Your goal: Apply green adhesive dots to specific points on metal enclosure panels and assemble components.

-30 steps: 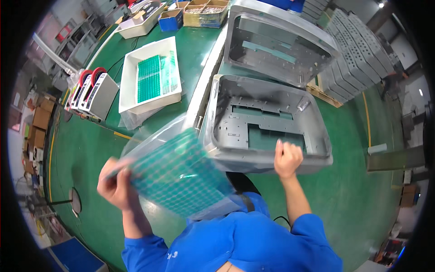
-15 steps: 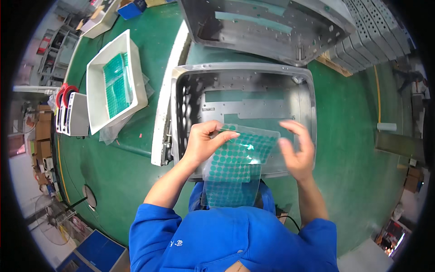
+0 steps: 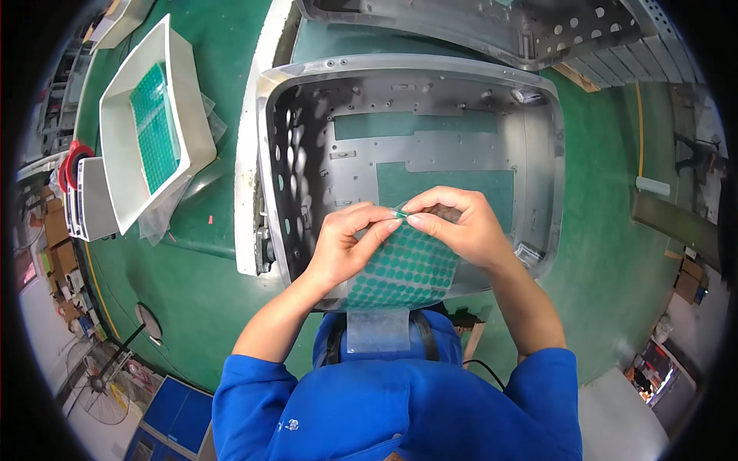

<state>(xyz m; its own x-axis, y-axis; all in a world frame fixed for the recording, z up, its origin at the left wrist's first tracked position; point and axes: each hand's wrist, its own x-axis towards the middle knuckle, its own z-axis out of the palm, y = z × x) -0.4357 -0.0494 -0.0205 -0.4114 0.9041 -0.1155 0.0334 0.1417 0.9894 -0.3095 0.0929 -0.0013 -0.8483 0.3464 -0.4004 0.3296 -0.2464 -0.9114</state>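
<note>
A clear-backed sheet of green round stickers (image 3: 407,269) hangs in front of me, over the near rim of a grey metal housing (image 3: 369,170). My left hand (image 3: 350,238) pinches the sheet's top edge between thumb and fingertips. Right beside it, my right hand (image 3: 461,227) pinches at the same edge, the fingertips of both nearly touching. A bit of green film shows between them; whether it is a loose sticker, I cannot tell. Below the sheet, a strip of clear plastic (image 3: 377,330) hangs over my lap.
A white bin (image 3: 198,127) holding more green sticker sheets stands at the left, with red tape rolls (image 3: 74,165) beside it. Another metal housing (image 3: 430,27) lies beyond the first. A floor fan (image 3: 104,380) stands at lower left.
My right hand has moved left from the sheet's side and closed at its top edge beside my left hand. The view has shifted, so the housing looks larger.
</note>
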